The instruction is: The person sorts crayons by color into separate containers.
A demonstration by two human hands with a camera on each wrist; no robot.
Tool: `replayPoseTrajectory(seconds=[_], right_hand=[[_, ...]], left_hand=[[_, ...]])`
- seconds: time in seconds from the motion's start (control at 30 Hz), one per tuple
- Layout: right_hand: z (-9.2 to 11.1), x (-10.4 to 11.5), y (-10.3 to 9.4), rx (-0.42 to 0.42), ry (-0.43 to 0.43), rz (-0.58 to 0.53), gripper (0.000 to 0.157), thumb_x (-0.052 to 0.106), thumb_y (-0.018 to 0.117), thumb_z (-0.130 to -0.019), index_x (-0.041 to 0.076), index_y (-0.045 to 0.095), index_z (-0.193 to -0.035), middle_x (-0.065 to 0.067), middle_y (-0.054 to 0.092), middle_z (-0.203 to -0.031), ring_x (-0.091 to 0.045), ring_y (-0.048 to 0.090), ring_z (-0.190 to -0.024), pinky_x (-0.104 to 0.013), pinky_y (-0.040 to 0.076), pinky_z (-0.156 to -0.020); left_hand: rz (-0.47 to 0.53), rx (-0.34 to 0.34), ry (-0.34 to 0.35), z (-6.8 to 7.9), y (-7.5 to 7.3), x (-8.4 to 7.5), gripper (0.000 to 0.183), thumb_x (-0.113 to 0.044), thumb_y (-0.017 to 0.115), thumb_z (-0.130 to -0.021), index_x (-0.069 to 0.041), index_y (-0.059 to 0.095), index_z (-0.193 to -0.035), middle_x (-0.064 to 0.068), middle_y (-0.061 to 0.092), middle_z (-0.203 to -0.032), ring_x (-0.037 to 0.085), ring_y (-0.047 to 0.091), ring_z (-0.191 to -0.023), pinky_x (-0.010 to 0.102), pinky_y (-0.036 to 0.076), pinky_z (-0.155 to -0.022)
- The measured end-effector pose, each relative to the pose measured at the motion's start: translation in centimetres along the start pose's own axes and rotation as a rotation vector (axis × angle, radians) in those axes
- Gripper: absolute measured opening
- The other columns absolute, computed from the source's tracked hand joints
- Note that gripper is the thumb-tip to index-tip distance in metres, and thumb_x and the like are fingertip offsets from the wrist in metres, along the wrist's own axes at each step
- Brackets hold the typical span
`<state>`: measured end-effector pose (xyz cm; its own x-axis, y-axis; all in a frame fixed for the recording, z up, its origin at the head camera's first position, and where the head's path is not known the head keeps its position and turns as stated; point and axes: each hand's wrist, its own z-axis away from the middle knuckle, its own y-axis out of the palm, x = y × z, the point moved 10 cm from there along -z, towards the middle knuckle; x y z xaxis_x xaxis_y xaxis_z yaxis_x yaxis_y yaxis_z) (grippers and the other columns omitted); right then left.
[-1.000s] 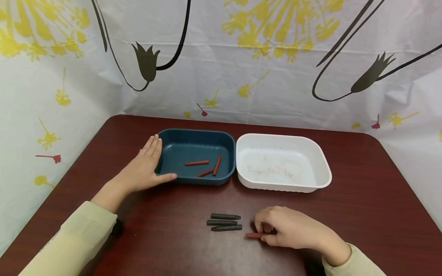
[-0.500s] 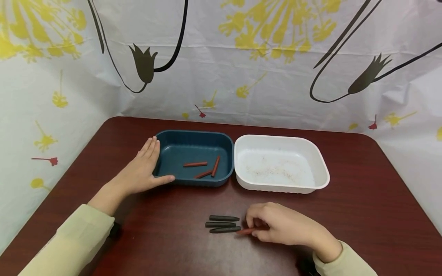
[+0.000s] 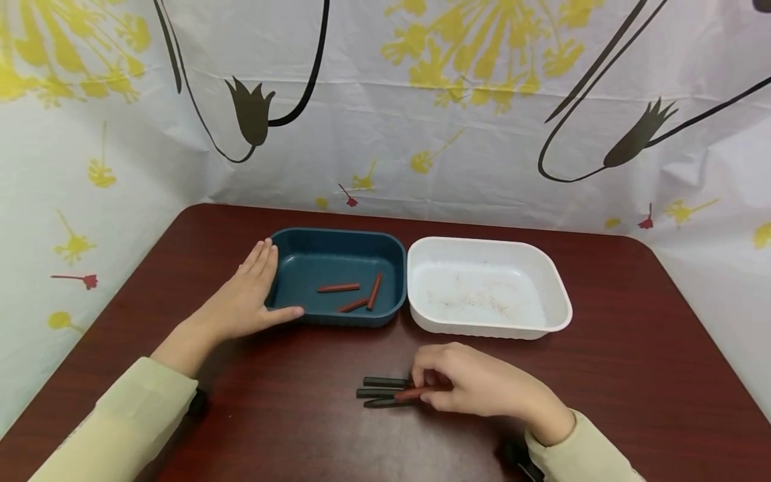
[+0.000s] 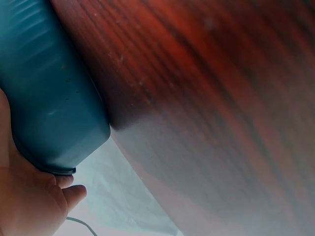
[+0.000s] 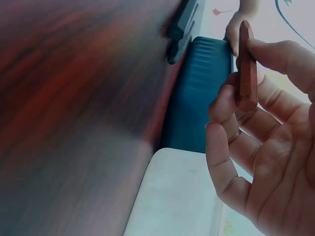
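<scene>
My right hand (image 3: pixel 482 385) pinches a red-brown crayon (image 5: pixel 248 78) between thumb and fingers. In the head view the crayon overlaps the right ends of three black crayons (image 3: pixel 375 393) lying side by side on the table. The right wrist view shows its flat-sided shaft raised off the tabletop. My left hand (image 3: pixel 243 294) rests on the left end of a dark blue tray (image 3: pixel 337 320), fingers straight along its rim and thumb at its front edge. Inside that tray lie three red-brown crayons (image 3: pixel 338 288), loosely scattered.
A white tray (image 3: pixel 482 329), with brownish specks on its bottom, stands against the blue tray's right side. Both are on a dark red wooden table (image 3: pixel 289 415). Behind hangs a white sheet (image 3: pixel 361 100) with printed flowers.
My right hand has moved left with the red-brown crayon, lifting it from beside the black crayons to over their right ends. My left hand stays on the blue tray.
</scene>
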<state>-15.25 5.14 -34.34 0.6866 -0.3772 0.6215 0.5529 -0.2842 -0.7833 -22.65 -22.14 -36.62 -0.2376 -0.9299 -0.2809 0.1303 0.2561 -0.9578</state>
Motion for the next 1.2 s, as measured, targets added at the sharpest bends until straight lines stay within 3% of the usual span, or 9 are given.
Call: replayPoseTrajectory(seconds=[0.53, 1.2], right_hand=[[-2.9, -0.1, -0.4, -0.022, 0.009, -0.044, 0.010, 0.013, 0.070, -0.088, 0.020, 0.063, -0.089, 0.012, 0.054, -0.080, -0.002, 0.050, -0.070, -0.016, 0.043, -0.062], [-8.6, 0.7, -3.3, -0.115, -0.017, -0.094, 0.005, 0.014, 0.069, -0.093, 0.017, 0.067, -0.097, 0.006, 0.061, -0.091, -0.005, 0.053, -0.077, -0.026, 0.052, -0.070]], left_hand=[[0.003, -0.016, 0.008, 0.2, 0.1, -0.4, 0.119, -0.068, 0.062, -0.084, 0.010, 0.007, -0.155, 0.025, 0.001, -0.166, 0.042, 0.000, -0.154, 0.061, 0.017, -0.121], [0.008, -0.028, 0.002, 0.3, -0.3, -0.3, 0.119, -0.069, 0.061, -0.084, 0.010, 0.006, -0.155, 0.025, 0.001, -0.165, 0.042, 0.000, -0.154, 0.062, 0.017, -0.120]])
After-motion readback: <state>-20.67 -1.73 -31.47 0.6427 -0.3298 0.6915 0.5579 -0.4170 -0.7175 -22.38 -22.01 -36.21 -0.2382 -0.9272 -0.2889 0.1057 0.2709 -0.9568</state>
